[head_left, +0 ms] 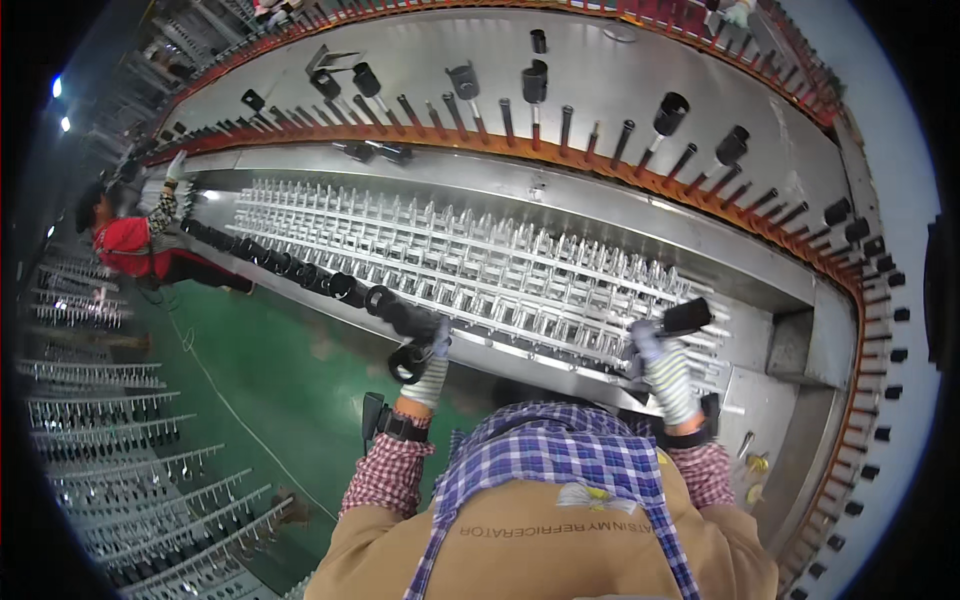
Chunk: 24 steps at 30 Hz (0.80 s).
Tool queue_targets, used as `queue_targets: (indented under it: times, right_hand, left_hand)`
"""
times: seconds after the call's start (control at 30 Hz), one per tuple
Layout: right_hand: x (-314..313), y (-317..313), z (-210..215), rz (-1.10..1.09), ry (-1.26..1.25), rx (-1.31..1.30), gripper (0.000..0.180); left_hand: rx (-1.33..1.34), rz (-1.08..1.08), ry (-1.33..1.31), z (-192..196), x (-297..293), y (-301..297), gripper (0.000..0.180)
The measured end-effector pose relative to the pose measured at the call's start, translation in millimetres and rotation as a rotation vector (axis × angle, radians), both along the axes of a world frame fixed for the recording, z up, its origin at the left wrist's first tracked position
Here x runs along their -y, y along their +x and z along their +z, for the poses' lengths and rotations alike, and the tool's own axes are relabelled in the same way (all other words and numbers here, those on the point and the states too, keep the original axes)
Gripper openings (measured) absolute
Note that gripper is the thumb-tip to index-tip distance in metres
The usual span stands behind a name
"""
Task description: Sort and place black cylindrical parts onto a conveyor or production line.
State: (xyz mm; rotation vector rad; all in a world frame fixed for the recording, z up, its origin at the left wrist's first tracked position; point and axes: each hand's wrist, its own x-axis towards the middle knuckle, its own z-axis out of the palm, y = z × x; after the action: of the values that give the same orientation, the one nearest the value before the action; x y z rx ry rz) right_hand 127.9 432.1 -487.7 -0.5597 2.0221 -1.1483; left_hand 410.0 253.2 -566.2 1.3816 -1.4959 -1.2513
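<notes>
Stood close against a long metal peg rack (480,260), both hands gloved in striped knit and raised to its near edge.

Left hand (432,368): fingers closed narrowly on a black ring-shaped part (406,362), held just off the rack's near-left edge. Sat at the near end of a row of black parts (290,270) already threaded along that same edge, so that the row ran away up and to the left from the hand, almost touching the held ring. Ring's open face turned roughly along the line of that row.

Right hand (665,375): wrapped around the lower end of a black cylindrical part (688,316), with the free end jutting up and to the right above the glove. Long axis tilted, lying nearly along the rack's rows of pegs and not across them. Held over the rack's right end, well apart from the left hand and its ring.

Beyond the rack, a curved conveyor with an orange rim (600,165), bearing upright spindles, some capped with black cups (670,108). Far left, a co-worker in red (130,245) on the green floor (270,400), reaching toward the rack's other end.
</notes>
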Motion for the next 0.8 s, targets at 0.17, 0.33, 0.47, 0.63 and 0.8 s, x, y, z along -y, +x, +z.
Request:
queue_targets:
  times: [0.17,0.33,0.47,0.63,0.8]
  right_hand:
    - [33.4,95.9,3.1,0.092,-0.171,0.177,0.04]
    - [50.9,135.2,-39.6,0.096,-0.229,0.196,0.037]
    - [64.8,139.6,-77.3,0.255,-0.107,-0.246,0.037]
    - [73.2,127.0,-84.7,0.57,0.122,-0.537,0.041]
    - [66.1,130.9,-96.3,0.681,0.158,-0.682,0.049]
  left_hand:
    - [0.511,-0.253,-0.369,-62.0,31.7,32.8,0.021]
    - [0.058,-0.422,-0.011,14.1,15.5,32.9,0.03]
    - [-0.169,-0.513,0.148,33.8,-20.2,20.3,0.036]
    - [0.161,-0.654,0.059,-2.6,13.2,-37.6,0.032]
    - [0.555,-0.611,0.015,-93.4,50.0,-32.7,0.075]
